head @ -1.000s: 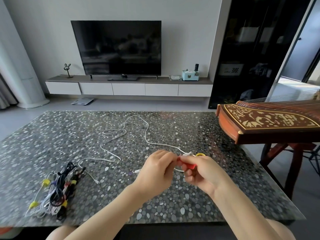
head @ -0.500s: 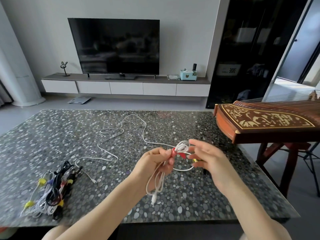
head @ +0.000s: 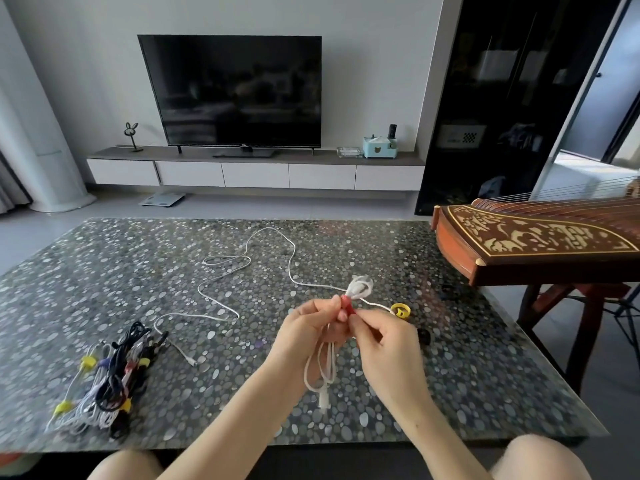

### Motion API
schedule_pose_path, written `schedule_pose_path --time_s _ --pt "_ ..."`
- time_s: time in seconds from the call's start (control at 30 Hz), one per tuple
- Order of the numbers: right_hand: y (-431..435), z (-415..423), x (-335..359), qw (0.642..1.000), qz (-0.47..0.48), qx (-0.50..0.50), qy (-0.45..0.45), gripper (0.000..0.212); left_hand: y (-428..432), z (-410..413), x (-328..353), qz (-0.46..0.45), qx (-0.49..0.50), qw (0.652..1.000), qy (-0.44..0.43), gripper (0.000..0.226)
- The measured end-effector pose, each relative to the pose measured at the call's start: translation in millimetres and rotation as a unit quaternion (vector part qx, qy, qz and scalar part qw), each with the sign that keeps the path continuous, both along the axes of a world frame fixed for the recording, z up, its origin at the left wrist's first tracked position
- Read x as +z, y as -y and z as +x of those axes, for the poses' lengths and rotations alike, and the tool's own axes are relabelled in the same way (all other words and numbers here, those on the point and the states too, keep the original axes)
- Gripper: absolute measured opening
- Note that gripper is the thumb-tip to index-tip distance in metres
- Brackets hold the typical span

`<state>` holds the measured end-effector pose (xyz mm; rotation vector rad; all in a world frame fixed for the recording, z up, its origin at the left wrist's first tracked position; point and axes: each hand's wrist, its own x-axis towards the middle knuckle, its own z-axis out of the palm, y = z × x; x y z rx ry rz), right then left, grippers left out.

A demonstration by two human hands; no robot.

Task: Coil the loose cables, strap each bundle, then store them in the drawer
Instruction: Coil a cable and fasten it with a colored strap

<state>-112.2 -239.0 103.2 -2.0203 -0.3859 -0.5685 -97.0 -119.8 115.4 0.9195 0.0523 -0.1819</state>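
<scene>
My left hand (head: 306, 329) grips a coiled white cable (head: 323, 370) above the table's near middle; its loops hang below the fist and stick out above it. A red strap (head: 347, 304) wraps the coil, and my right hand (head: 384, 336) pinches that strap. A second white cable (head: 242, 263) lies loose and winding across the pebble-patterned table (head: 104, 271), and it runs up to the coil's top. A pile of strapped cable bundles (head: 110, 379) with yellow and red ties sits at the near left. A yellow strap (head: 401, 310) lies just beyond my right hand.
A wooden zither (head: 533, 244) on a stand overhangs the table's right edge. A small dark object (head: 424, 336) lies by my right hand. Beyond the table stand a TV (head: 235, 91) and a white cabinet with drawers (head: 256, 174).
The coil went from lying low by the table to held up in my left hand, loops hanging. My right hand has closed in on the red strap again.
</scene>
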Motion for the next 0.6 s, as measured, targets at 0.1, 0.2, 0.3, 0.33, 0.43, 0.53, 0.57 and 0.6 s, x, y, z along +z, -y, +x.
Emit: schedule_pose_path --time_s 0.1,0.2,0.3,0.33,0.43,0.53,0.57,0.6 --pt "-1.7 0.3 5.5 1.000 -0.007 -0.028 0.008 0.027 -0.3 -4.5 -1.3 0.241 0.132 0.948 0.159 0.017" --pt "-5.9 -1.0 12.3 0.985 0.150 0.003 -0.086 0.034 1.3 -5.7 -3.4 0.430 0.210 0.821 0.312 0.024" --pt "-12.8 -5.0 15.7 0.913 0.347 0.047 -0.209 0.023 -3.2 -3.3 -9.2 0.463 0.231 0.756 0.403 0.011" --pt "-13.0 -5.4 15.6 0.890 0.384 0.062 -0.236 0.023 -6.2 -1.5 -11.9 0.473 0.235 0.725 0.442 0.008" --pt "-10.8 -4.7 21.4 0.871 0.404 0.088 -0.266 0.026 -13.9 2.2 -18.2 0.521 0.232 0.616 0.543 0.010" --pt "-13.8 -0.2 24.5 0.895 0.362 0.069 -0.251 0.040 -15.6 3.9 -16.4 0.556 0.236 0.543 0.583 0.019" --pt "-14.7 2.6 23.9 0.902 0.352 0.059 -0.244 0.042 -14.9 3.4 -14.9 0.562 0.238 0.526 0.593 0.019" --pt "-14.8 6.0 22.8 0.907 0.344 0.055 -0.238 0.041 -14.9 2.8 -13.9 0.564 0.233 0.520 0.598 0.020"
